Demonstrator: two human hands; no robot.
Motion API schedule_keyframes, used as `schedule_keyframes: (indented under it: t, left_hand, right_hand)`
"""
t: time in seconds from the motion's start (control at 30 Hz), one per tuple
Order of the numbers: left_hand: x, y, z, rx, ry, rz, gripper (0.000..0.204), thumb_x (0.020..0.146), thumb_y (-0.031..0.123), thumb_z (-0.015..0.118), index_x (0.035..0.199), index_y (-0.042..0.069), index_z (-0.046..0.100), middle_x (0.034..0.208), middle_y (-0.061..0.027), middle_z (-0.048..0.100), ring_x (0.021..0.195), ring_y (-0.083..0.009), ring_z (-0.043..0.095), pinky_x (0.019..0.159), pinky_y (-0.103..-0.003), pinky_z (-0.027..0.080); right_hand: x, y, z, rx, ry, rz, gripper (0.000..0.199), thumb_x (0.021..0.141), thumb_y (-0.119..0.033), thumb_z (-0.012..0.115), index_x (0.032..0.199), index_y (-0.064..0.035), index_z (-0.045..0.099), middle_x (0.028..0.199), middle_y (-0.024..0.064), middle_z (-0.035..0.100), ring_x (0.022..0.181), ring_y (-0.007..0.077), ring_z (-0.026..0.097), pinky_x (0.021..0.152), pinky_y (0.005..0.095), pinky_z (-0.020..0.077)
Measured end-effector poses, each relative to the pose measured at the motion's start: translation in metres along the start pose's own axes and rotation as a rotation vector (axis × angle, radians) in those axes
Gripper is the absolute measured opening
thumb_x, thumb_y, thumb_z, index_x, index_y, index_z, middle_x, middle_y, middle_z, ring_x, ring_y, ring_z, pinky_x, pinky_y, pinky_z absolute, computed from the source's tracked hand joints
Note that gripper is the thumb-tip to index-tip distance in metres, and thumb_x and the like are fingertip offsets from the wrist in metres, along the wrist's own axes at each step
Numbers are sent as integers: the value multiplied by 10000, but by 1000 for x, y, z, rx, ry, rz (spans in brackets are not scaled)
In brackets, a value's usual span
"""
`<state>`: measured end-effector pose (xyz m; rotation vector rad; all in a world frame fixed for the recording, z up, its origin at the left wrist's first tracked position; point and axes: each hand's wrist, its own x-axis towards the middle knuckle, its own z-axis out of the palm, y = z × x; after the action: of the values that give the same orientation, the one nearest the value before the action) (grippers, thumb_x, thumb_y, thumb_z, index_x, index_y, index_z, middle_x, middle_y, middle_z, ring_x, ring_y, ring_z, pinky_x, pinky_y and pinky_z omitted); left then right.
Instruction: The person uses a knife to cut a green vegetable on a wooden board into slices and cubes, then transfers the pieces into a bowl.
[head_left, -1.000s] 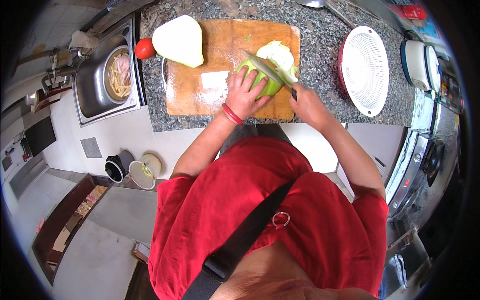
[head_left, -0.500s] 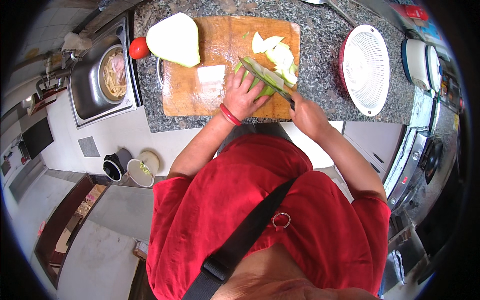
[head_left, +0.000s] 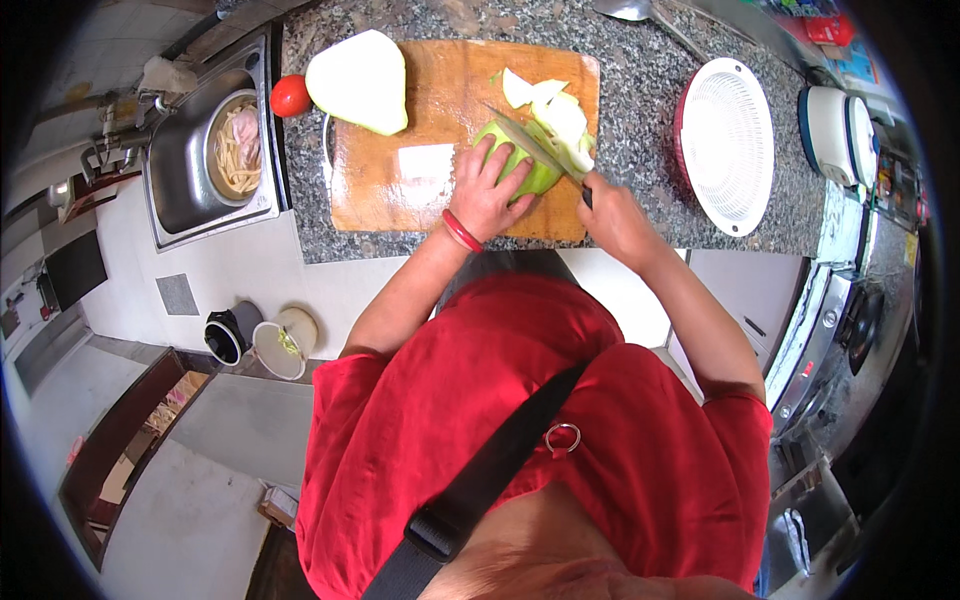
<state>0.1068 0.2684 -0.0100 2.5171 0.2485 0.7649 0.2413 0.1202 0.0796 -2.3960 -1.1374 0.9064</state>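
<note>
My left hand (head_left: 487,187), with a red bangle on the wrist, presses its bent fingers over a green gourd piece (head_left: 540,178) and holds it on the wooden cutting board (head_left: 365,200). In my right hand (head_left: 618,218) is the dark handle of a knife (head_left: 528,143). The blade lies slanted along the right side of the gourd piece, close to its cut face. Pale cut slices (head_left: 560,115) lie in a loose pile right of the blade. Over the board's far left corner rests a large gourd half (head_left: 358,82).
A red tomato (head_left: 290,96) touches the gourd half. Left is a steel sink (head_left: 178,190) holding a bowl of pale strips (head_left: 236,165) and pinkish meat. A white colander (head_left: 728,150) stands right of the board, with a metal ladle (head_left: 655,18) behind. Two bins (head_left: 285,345) stand on the floor.
The knife has moved slightly away from my left hand, toward the cut side of the gourd piece, exposing more green skin. The whole view has shifted a little.
</note>
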Motion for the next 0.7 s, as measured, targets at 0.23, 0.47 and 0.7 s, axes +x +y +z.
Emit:
schedule_keyframes:
  t: [0.23,0.47,0.7]
  left_hand:
    - [0,0,0,-31,21,6,434,570,202,774,955,76,620,1075,-141,528,1092,-365,455,874,-495,384]
    - [-3,-1,0,-38,3,7,446,586,220,770,985,88,619,1083,-138,524,1103,-368,448,875,-501,381]
    - [-4,-1,0,-27,1,11,492,593,222,768,1044,104,609,1105,-139,517,1101,-372,446,868,-512,379]
  right_hand:
    - [-35,1,-2,-144,-58,-47,218,810,-132,579,932,8,466,715,226,610,708,411,608,637,490,483]
    - [-19,-1,7,-135,-65,-26,229,812,-114,565,958,28,460,696,267,589,696,433,598,629,501,477]
    - [23,7,31,-150,-90,11,225,830,-132,537,970,41,504,830,292,610,807,431,606,724,509,477]
